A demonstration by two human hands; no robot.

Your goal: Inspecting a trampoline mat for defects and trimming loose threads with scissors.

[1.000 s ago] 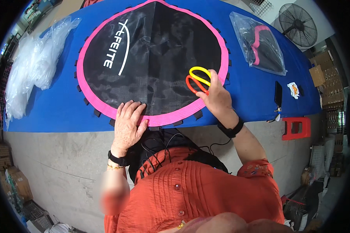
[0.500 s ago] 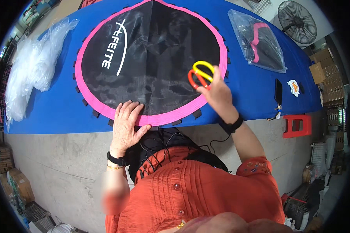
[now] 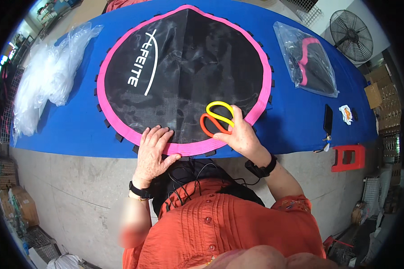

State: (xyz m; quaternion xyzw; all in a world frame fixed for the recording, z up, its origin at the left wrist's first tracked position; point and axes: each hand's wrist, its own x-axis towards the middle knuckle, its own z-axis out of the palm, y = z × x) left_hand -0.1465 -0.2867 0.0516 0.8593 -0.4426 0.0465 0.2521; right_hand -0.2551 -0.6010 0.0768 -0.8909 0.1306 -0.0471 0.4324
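Observation:
A round black mesh mat with a pink border and black edge tabs lies on a blue table. My left hand rests flat on the mat's near pink edge, fingers spread. My right hand grips scissors with one yellow and one orange handle loop; they lie on the mat near its right near edge. The blades are hidden under my hand.
A clear bag holding a pink-and-black item lies at the right of the table. Crumpled clear plastic bags sit at the left. A dark phone and a small wrapper lie near the right edge. A red stool and a fan stand beyond.
My right hand with the scissors has shifted slightly along the mat's near right edge. My left hand has stayed on the pink border.

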